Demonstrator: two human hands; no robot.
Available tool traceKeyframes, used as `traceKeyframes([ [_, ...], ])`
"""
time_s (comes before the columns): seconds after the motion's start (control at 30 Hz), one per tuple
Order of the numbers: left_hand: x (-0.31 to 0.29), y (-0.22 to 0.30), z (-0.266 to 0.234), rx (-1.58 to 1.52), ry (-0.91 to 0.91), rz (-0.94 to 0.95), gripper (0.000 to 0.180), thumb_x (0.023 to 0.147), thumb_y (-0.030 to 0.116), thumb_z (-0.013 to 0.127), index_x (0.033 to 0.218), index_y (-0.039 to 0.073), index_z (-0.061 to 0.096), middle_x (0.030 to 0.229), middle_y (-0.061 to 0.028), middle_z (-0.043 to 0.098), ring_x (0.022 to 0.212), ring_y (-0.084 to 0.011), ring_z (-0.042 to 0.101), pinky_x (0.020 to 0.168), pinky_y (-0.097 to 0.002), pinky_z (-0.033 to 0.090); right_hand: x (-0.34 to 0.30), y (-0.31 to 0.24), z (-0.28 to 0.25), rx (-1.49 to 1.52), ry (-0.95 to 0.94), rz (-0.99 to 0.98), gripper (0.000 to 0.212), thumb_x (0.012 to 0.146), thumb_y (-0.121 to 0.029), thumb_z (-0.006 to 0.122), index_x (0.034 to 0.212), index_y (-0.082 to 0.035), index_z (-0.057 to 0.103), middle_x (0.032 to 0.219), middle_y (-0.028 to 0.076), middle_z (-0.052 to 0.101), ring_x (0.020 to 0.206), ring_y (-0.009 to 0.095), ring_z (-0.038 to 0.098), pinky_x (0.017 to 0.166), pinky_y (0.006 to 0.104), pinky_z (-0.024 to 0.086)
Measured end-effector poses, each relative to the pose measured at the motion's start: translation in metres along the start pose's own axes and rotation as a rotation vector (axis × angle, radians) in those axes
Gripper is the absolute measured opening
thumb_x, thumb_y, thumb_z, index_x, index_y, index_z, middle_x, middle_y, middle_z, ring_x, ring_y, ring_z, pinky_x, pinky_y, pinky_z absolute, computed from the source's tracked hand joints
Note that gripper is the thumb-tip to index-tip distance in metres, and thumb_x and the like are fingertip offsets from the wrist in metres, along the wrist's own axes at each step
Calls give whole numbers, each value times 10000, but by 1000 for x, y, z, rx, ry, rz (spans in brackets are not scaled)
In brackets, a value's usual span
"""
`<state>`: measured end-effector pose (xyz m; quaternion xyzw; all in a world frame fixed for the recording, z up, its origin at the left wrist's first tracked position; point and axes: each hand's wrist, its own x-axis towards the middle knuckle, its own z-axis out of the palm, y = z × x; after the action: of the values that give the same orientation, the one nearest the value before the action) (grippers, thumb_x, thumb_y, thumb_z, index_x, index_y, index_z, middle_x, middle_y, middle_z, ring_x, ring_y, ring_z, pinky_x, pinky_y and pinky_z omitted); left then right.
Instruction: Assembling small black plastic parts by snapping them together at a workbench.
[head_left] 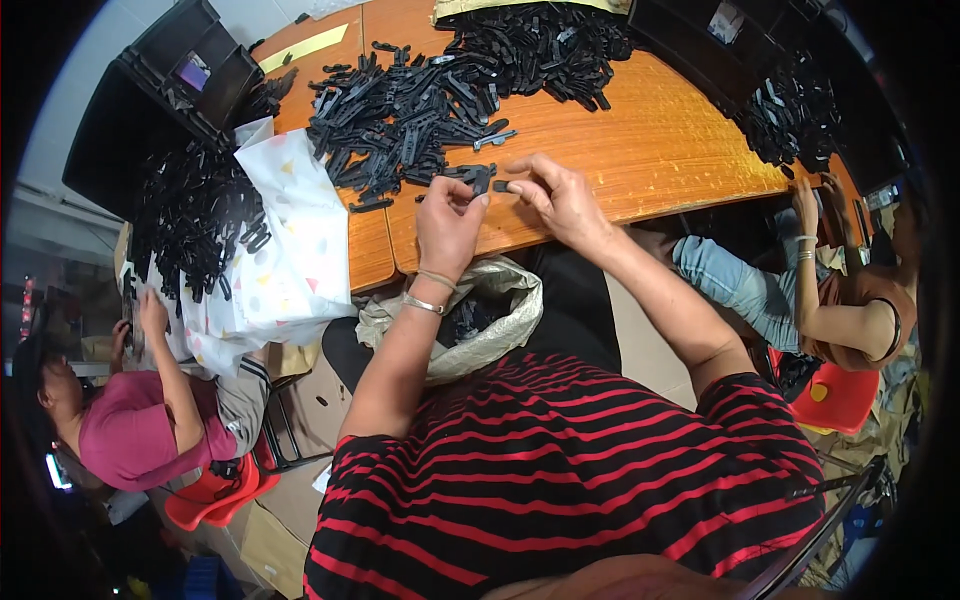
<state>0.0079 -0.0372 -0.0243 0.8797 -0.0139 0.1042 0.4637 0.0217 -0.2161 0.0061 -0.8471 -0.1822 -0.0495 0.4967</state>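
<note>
Above the table's near edge, my left hand (450,222) is closed on a black plastic part (481,180), gripped between thumb and fingers. Just to its right, my right hand (562,203) pinches a small dark piece (502,186) between thumb and forefinger. The two pieces are close together; whether they touch I cannot tell. Beyond my hands spreads a heap of long black plastic parts (400,115) on the wooden table (640,130). In my lap below sits an open pale woven sack (520,310) with black parts inside (475,318).
Another black heap (540,45) lies at the far side. Black bins (150,110) stand at the left, more at the right. A patterned white plastic sheet (300,220) carries black parts (195,215). Co-workers sit on the left (140,430) and right (860,310).
</note>
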Motion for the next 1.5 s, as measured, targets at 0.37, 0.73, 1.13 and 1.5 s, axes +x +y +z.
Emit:
traceKeyframes([
  [0.37, -25, 5, -12, -1064, -228, -280, 346, 840, -59, 599, 1163, -6, 486, 979, -67, 604, 823, -96, 610, 695, -203, 523, -15, -13, 18, -79, -3, -326, 218, 811, -113, 694, 984, -15, 605, 852, 169, 646, 794, 341, 650, 657, 375, 512],
  [0.73, -26, 2, -21, -1100, -262, -296, 329, 844, -19, 635, 1144, 1, 503, 988, -82, 637, 820, -124, 637, 724, -235, 551, -20, -11, 21, -74, -57, -238, 194, 875, -92, 607, 1015, 4, 513, 809, 202, 621, 736, 397, 622, 619, 400, 488],
  [1.13, -29, 2, -14, -1030, -89, -199, 344, 819, -86, 617, 1146, -23, 528, 1023, -77, 621, 903, -115, 608, 809, -213, 512, -17, -18, 25, 58, 101, -157, 190, 818, -96, 692, 977, 3, 659, 869, 81, 619, 678, 140, 569, 586, 257, 450],
  [1.5, -34, -1, -12, -971, -39, -159, 348, 812, -106, 598, 1147, -34, 536, 1034, -93, 611, 931, -126, 601, 822, -220, 509, -22, -18, 38, 128, 53, -103, 248, 747, -8, 728, 991, -46, 706, 832, 55, 616, 626, 93, 504, 570, 225, 431],
])
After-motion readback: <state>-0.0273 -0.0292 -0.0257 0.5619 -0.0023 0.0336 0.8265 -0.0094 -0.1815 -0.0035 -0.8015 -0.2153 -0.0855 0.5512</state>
